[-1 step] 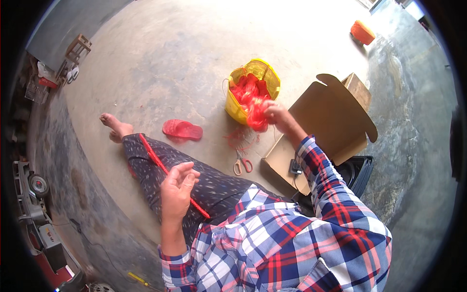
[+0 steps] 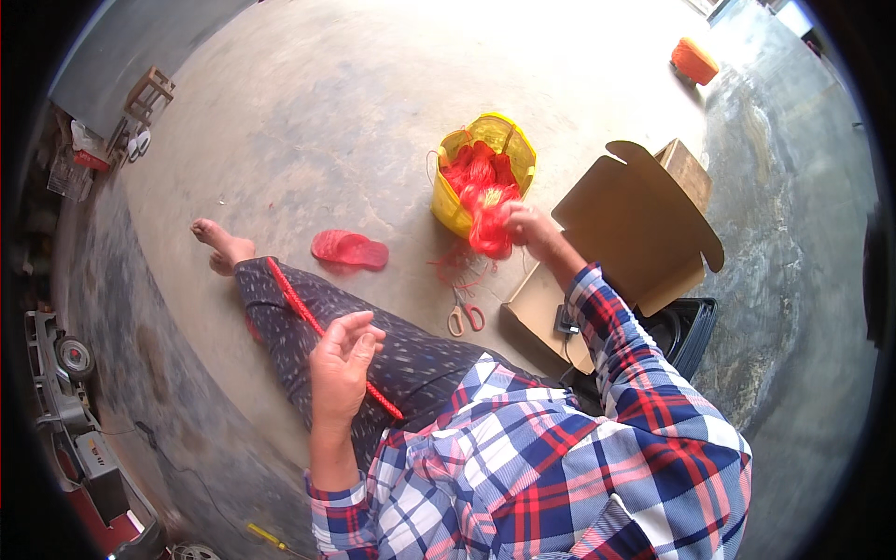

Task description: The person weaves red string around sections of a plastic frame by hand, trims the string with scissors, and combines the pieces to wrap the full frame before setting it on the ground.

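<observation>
A yellow bucket (image 2: 455, 215) stands on the floor ahead, filled with glossy red thread (image 2: 481, 173). A loose hank of it hangs over the near rim. My right hand (image 2: 528, 224) is closed on the edge of that hank, just outside the bucket. My left hand (image 2: 341, 369) hovers above my thigh, fingers loosely curled and apart, with nothing visible in them. A red braided cord (image 2: 297, 301) lies along my patterned trouser leg, passing behind the left hand. Scissors (image 2: 465, 313) with red and tan handles lie on the floor near the bucket, beside red thread scraps (image 2: 459, 266).
An open cardboard box (image 2: 625, 224) stands at the right, with a small black device (image 2: 566, 322) in it. A red slipper (image 2: 350, 249) lies beyond my leg. A wooden stool (image 2: 149, 93) is far left; an orange bundle (image 2: 694, 62) is far right.
My right hand and the red hank have shifted slightly down, toward me. The left hand has hardly moved.
</observation>
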`<state>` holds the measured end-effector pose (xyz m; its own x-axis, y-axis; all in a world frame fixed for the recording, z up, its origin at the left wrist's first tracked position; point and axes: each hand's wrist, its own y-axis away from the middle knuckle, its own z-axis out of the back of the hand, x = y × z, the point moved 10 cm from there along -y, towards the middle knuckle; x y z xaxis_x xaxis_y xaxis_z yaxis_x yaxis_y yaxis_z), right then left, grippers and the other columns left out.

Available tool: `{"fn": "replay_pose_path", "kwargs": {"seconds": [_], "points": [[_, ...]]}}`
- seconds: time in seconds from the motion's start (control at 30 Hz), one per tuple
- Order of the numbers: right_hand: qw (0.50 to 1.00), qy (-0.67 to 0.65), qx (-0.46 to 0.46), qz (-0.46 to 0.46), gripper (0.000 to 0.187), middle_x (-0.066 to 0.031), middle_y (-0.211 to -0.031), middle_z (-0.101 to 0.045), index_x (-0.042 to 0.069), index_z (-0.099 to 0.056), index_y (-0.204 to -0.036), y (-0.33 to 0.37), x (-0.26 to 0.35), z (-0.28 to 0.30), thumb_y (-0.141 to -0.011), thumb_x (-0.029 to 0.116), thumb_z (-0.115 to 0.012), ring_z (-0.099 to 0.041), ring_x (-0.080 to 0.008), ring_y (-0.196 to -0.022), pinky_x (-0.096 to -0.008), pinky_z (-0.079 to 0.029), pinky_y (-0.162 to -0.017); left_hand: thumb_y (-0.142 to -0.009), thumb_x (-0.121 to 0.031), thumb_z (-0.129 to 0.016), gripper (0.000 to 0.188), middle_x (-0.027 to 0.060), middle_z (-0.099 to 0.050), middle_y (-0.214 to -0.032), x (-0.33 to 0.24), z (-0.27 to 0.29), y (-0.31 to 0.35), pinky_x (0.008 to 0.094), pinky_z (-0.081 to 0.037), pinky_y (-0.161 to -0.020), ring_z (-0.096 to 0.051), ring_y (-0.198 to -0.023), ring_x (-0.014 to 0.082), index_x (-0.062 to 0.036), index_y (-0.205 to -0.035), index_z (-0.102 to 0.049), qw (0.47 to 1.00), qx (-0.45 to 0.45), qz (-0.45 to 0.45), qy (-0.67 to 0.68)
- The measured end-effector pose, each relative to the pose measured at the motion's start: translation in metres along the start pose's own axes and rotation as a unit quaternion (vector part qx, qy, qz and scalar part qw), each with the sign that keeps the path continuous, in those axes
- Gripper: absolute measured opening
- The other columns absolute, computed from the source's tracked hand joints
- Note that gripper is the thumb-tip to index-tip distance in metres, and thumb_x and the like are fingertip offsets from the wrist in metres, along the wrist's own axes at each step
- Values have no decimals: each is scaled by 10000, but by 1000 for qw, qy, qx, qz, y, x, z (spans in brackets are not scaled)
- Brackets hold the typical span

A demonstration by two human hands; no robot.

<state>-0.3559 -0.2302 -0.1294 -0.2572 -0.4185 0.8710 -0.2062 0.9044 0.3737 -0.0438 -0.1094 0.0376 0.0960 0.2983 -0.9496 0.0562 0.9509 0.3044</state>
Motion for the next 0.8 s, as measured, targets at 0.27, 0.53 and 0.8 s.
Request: {"fn": "replay_pose_path", "kwargs": {"seconds": [0.27, 0.53, 0.8], "points": [[980, -189, 41, -40, 66, 78, -601, -397, 126, -508, -771, 31, -38, -31, -729, 86, -541, -319, -41, -464, -199, -230, -424, -903, -126, -600, 348, 92, -635, -1022, 48, -46, -42, 247, -473, -757, -596, -893, 120, 41, -1192, -506, 997, 49, 67, -1], [961, -241, 100, -92, 162, 57, -648, -461, 77, -559, -906, 48, -51, -94, -748, 114, -560, -351, -44, -483, -205, -276, -435, -906, -262, -592, 391, 94, -649, -1031, 134, -101, -101, 340, -466, -880, -619, -937, 193, 16, -1175, -531, 974, 4, 181, 137], [942, -242, 203, -113, 84, 76, -591, -426, 107, -559, -867, 69, -53, -138, -784, 114, -557, -333, -39, -441, -182, -230, -408, -878, -152, -560, 267, 109, -664, -1006, 124, -138, -83, 374, -492, -858, -637, -925, 225, 0, -1096, -586, 863, 168, 303, 368]]}}
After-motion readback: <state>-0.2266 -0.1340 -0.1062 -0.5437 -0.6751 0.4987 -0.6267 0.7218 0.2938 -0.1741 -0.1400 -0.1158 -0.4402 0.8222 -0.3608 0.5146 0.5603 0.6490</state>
